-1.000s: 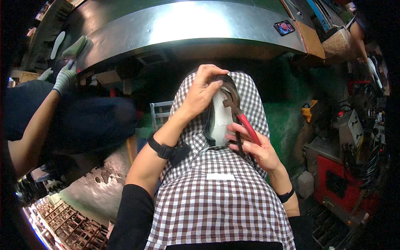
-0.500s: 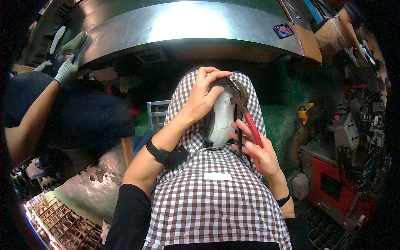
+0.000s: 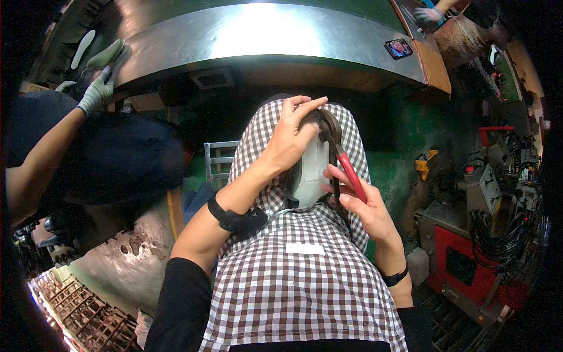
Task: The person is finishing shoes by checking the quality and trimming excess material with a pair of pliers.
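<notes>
While left hand (image 3: pixel 293 138) steadies one shoe (image 3: pixel 309 170), right hand (image 3: pixel 363 208) grips one pliers (image 3: pixel 346 167).

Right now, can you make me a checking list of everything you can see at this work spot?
Surface: checked apron over the lap; shiny curved metal bench beyond it.
Job's things: pale shoe piece lying on the apron, brown edge at its top.
Tool: red-handled pliers, nose at the shoe piece's top edge.
Clutter: pale insoles on the bench's left end.
Hands: left hand presses on the shoe piece; right hand grips the pliers.
Cables: black bundle on the right-hand machine.
Surroundings: a co-worker's gloved hand at left; red and grey machine at right.
</notes>
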Available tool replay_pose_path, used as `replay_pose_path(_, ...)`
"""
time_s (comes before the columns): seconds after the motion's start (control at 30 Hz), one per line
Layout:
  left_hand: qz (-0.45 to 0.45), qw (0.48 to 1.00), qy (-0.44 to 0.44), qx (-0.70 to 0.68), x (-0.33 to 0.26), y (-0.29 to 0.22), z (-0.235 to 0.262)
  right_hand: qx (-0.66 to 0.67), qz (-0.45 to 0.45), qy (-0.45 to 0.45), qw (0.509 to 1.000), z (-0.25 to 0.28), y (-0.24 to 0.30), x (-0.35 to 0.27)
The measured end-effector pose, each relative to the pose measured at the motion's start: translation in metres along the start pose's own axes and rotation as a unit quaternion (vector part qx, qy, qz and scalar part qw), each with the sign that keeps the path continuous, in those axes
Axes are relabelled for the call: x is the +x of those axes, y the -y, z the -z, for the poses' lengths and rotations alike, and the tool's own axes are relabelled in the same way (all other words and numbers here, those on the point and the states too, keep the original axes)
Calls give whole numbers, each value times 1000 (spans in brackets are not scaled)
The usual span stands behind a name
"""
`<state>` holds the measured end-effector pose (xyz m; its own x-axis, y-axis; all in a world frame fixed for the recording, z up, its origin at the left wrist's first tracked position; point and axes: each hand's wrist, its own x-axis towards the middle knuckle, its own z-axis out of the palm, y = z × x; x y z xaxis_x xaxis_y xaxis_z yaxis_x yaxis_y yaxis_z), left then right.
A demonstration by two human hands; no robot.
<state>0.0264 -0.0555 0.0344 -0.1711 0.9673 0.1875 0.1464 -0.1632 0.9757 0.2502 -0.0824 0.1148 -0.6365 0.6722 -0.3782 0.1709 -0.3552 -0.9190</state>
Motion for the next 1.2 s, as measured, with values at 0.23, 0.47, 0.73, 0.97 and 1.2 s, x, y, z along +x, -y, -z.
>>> replay_pose_path(0.23, -43, 988, 52, 136, -7, -16, -1, -34, -20, 11, 999, 13, 9, -3)
replay_pose_path(0.47, 50, 999, -14, -5, -45, -39, -5, -122, 44, -43, 991, 17, -37, -28)
replay_pose_path(0.73, 22, 988, -1, 153, -83, -58, -9, -179, 26, 27, 983, 19, -25, -43)
replay_pose_path(0.97, -55, 990, -37, 127, -93, -57, -13, -121, 98, -40, 987, 16, -79, -57)
replay_pose_path(1.2, -61, 991, -63, 102, -94, -60, -10, -160, 131, -59, 977, 26, -90, -54)
